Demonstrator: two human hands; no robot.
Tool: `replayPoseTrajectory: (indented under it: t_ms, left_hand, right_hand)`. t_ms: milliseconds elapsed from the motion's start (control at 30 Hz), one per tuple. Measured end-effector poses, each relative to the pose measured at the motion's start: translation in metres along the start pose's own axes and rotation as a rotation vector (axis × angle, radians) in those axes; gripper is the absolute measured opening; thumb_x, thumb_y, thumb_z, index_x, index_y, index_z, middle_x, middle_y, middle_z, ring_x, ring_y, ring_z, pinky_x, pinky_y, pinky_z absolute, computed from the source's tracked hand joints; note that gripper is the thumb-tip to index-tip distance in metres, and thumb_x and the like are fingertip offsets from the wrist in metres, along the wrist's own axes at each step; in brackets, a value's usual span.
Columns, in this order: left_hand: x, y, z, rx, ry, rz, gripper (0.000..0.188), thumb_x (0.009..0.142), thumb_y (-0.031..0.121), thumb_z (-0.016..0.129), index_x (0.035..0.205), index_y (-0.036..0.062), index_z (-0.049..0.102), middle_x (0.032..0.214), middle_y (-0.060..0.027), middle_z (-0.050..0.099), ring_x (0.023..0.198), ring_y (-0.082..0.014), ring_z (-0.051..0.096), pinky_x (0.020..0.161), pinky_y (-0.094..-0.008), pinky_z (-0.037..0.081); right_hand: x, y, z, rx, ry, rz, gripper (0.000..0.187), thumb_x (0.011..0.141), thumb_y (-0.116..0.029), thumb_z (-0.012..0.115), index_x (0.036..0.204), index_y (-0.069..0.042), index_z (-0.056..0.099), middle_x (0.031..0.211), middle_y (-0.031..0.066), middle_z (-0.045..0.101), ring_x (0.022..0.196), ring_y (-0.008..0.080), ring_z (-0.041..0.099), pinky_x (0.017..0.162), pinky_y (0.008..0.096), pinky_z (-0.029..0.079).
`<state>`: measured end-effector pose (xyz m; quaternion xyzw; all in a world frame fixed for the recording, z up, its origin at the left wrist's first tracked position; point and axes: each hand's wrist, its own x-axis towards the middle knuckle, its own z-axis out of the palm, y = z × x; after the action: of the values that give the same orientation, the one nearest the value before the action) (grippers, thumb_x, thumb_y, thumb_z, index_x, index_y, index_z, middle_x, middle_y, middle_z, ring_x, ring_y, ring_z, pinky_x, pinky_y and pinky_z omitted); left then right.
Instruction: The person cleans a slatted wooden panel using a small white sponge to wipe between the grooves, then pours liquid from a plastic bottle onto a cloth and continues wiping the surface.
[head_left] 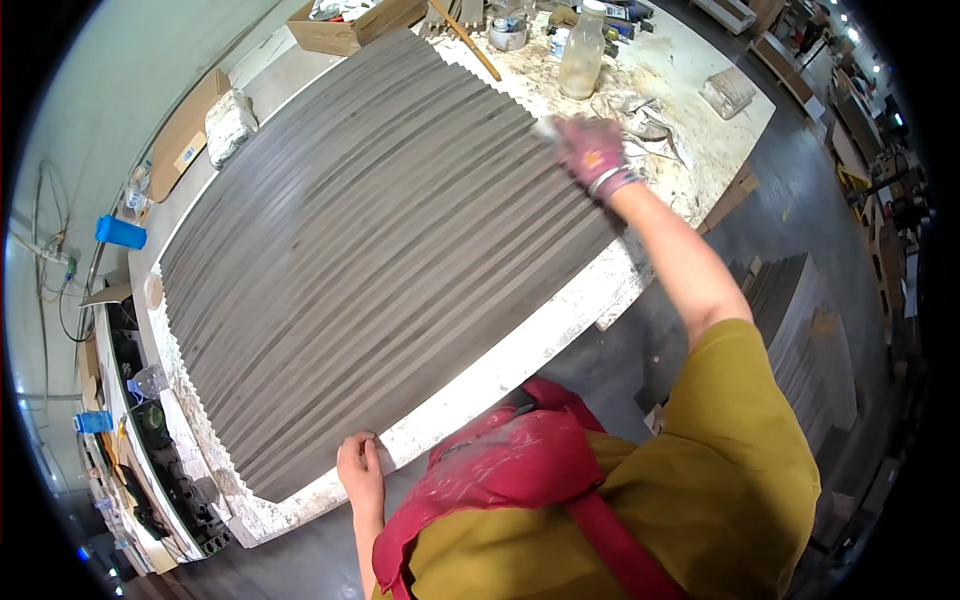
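Note:
A large grey-brown panel [380, 260] with lengthwise ridges and wavy ends lies on a white-topped table [480, 375]. My right hand [592, 152], in a purple-pink glove, reaches to the panel's far right end. A small pale thing [546, 130] shows at its fingertips; motion smears it and its kind is unclear. Bare and with bent fingers together, my left hand [361, 462] rests at the near edge of the panel. Its fingertips are partly hidden, so I cannot see what they hold, if anything.
Beyond the panel stand a cloudy plastic bottle [582, 55], a jar [508, 33], a wooden stick [465, 40] and a cardboard box [350, 28]. A crumpled cloth [640, 125] lies right of my glove. More ribbed panels [800, 340] are stacked at lower right. A white wrapped bundle [230, 127] sits at left.

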<state>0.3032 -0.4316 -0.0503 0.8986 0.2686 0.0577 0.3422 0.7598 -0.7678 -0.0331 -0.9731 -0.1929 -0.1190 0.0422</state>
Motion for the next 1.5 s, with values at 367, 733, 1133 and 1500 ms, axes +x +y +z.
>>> replayPoseTrajectory:
  t_ms: [367,733,1133,1500]
  left_hand:
    - [0.0,-0.004,-0.003,0.028,-0.018,-0.013,0.008,0.087,0.004,0.057,0.092,0.0016,0.062,0.083,-0.0141,0.06,0.077,-0.0286,0.056,0.071,-0.0359,0.046]
    - [0.005,0.007,-0.02,0.069,-0.14,0.039,0.015,0.083,0.004,0.061,0.098,0.0015,0.062,0.087,-0.0148,0.063,0.081,-0.0313,0.059,0.071,-0.0379,0.046]
    - [-0.043,-0.054,-0.04,0.113,0.16,-0.178,0.012,0.086,0.0,0.053,0.093,0.0007,0.063,0.085,-0.0133,0.062,0.078,-0.0297,0.06,0.069,-0.0352,0.047]
    - [-0.082,-0.26,-0.113,-0.271,1.016,-0.738,0.039,0.097,0.024,0.049,0.127,-0.0015,0.048,0.116,-0.0158,0.056,0.098,-0.0242,0.055,0.082,-0.0339,0.047]
  right_hand:
    - [-0.008,0.035,-0.026,0.064,-0.05,0.137,0.044,0.085,-0.035,0.058,0.125,-0.016,0.058,0.109,0.0162,0.065,0.095,0.0306,0.062,0.091,0.0437,0.042]
    - [-0.035,-0.16,0.038,0.814,-0.231,-0.19,0.034,0.083,-0.027,0.059,0.115,-0.018,0.058,0.103,0.0044,0.062,0.094,0.0239,0.06,0.1,0.049,0.036]
    - [0.056,-0.144,0.015,0.337,-0.153,-0.182,0.039,0.085,-0.031,0.057,0.123,-0.018,0.057,0.108,0.0077,0.067,0.096,0.0239,0.064,0.089,0.0435,0.043]
    - [0.091,-0.074,0.024,0.077,0.067,-0.321,0.038,0.084,-0.029,0.058,0.121,-0.022,0.058,0.103,0.0101,0.066,0.096,0.0293,0.063,0.088,0.0435,0.043]
